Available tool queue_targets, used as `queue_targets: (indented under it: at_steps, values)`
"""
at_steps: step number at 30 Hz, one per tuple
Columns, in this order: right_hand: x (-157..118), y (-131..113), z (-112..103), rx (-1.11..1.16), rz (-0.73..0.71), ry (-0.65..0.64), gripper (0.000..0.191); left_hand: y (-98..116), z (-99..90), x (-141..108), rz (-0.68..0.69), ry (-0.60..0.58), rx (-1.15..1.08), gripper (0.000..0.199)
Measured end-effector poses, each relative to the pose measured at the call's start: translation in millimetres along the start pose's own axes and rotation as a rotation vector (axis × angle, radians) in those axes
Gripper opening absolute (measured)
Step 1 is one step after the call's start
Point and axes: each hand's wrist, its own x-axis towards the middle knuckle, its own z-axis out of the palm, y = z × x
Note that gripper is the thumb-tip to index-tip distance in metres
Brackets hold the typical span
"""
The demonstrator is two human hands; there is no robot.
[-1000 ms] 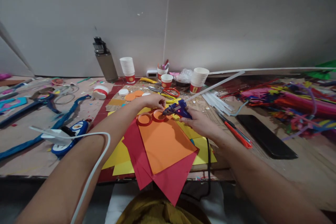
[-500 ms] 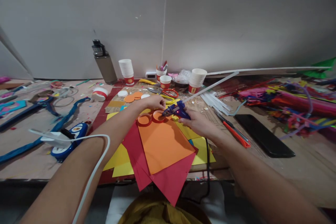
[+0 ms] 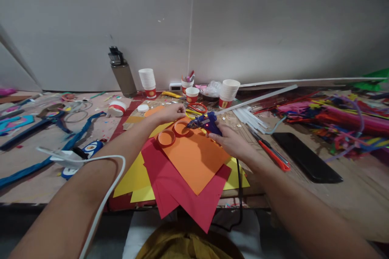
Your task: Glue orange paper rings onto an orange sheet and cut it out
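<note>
My right hand (image 3: 232, 139) is wrapped round a blue hot glue gun (image 3: 206, 123) with a lit red light and a long clear glue stick (image 3: 258, 99) out of its back. The gun's nozzle is by the right one of two orange paper rings (image 3: 181, 127); the left ring (image 3: 166, 138) stands beside it. Both rings are on an orange paper sheet (image 3: 197, 158). My left hand (image 3: 174, 112) is closed at the sheet's far edge, its fingertips partly hidden. Beneath lie red sheets (image 3: 191, 204) and yellow sheets (image 3: 130, 178).
Behind are stacked paper cups (image 3: 229, 89), scissors (image 3: 199, 108) and a bottle (image 3: 122, 73). A utility knife (image 3: 275, 156), a phone (image 3: 306, 157) and pipe cleaners (image 3: 334, 117) lie on the right. A white cable (image 3: 117, 178) crosses my left forearm; a black cord (image 3: 239, 194) hangs in front.
The orange sheet has turned clockwise with its rings, the left ring shifting slightly toward me. My left hand has moved left and slightly away. The glue stick has swung lower to the right.
</note>
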Motion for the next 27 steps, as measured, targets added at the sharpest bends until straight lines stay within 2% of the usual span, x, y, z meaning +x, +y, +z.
queue_targets:
  at_steps: [7,11,14,17,19,21,23,27]
  values:
    - [0.4,-3.4,2.7,-0.017,-0.151,0.046,0.039,-6.8,-6.0,-28.6,-0.245,0.05,-0.4,0.012]
    - [-1.3,-10.0,3.2,-0.033,-0.134,0.049,0.034,-1.1,-4.3,-51.6,-0.383,0.009,-0.495,0.016]
    - [-3.4,-13.8,3.3,-0.051,-0.1,0.047,0.037,4.9,-1.1,-67.6,-0.489,-0.027,-0.453,0.021]
    - [-4.4,-12.8,3.6,-0.106,-0.101,0.035,0.036,6.9,-3.1,-77.0,-0.454,-0.155,-0.202,0.015]
    - [-4.6,-10.6,3.6,-0.126,-0.109,0.009,0.031,5.7,-6.3,-78.5,-0.388,-0.164,-0.007,0.014]
    - [-4.6,-8.7,3.3,-0.116,-0.125,-0.02,0.03,4.5,-7.7,-78.2,-0.307,-0.045,0.161,0.018]
    - [-5.0,-7.9,3.0,-0.099,-0.137,-0.032,0.031,5.2,-4.9,-78.8,-0.242,0.11,0.233,0.022]
    - [-6.8,-8.8,2.6,-0.094,-0.128,-0.034,0.032,11.2,11.0,-87.6,-0.156,0.229,0.127,0.03]
